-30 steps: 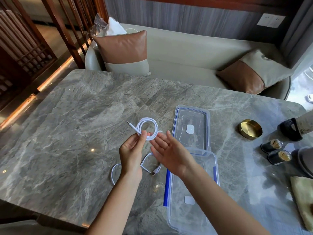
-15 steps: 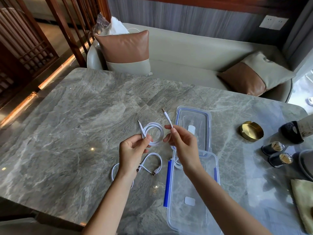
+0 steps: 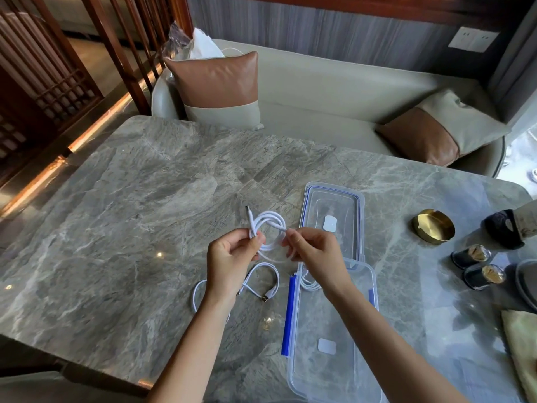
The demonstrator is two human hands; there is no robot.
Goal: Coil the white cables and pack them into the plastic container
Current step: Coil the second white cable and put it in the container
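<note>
A coiled white cable (image 3: 268,225) hangs above the marble table between both hands. My left hand (image 3: 229,260) pinches its left side, with one plug sticking up past the thumb. My right hand (image 3: 313,250) pinches the right side of the coil. A second white cable (image 3: 261,279) lies loose on the table under my left wrist, its USB plug pointing right. The clear plastic container (image 3: 360,359) with blue clips stands open under my right forearm; a coiled white cable (image 3: 309,283) lies in its near-left corner. Its lid (image 3: 332,205) lies just behind it.
A brass ashtray (image 3: 433,225), two small dark cups (image 3: 476,264) and a dark object (image 3: 505,228) stand at the right. A yellowish cloth (image 3: 520,344) lies at the right edge. A sofa with cushions (image 3: 215,88) runs behind the table.
My right hand picked up the cable's free end, then brought it down onto the coil. Both hands now hold the coil, which has more loops.
</note>
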